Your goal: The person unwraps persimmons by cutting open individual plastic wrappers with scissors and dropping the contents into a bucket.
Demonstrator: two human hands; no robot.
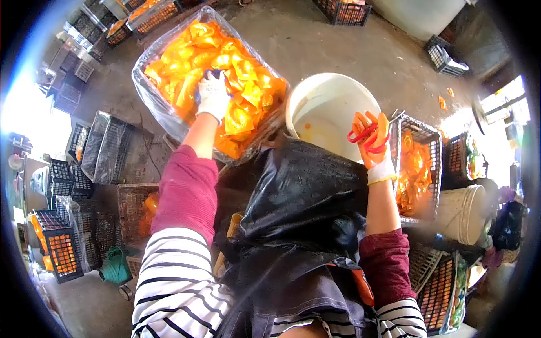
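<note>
My left hand [213, 96], in a white glove with dark fingertips, reaches into a plastic-lined crate full of shiny orange packets [239, 118]. Its fingertips are hidden among the packets, so its grip cannot be made out. My right hand [372, 138], in an orange glove, has red-handled scissors [367, 135] looped on its fingers, palm up. It is over the right edge of a large white bucket [332, 96], which has a little yellowish matter at the bottom. Right of that hand stands a crate [435, 169] holding more orange packets [414, 169].
A black apron [310, 197] covers my lap. Stacked black crates [65, 248] and a green container [114, 265] are at the left. A white bucket [462, 214] lies on its side at the right. More crates [342, 12] stand on the concrete floor [298, 45].
</note>
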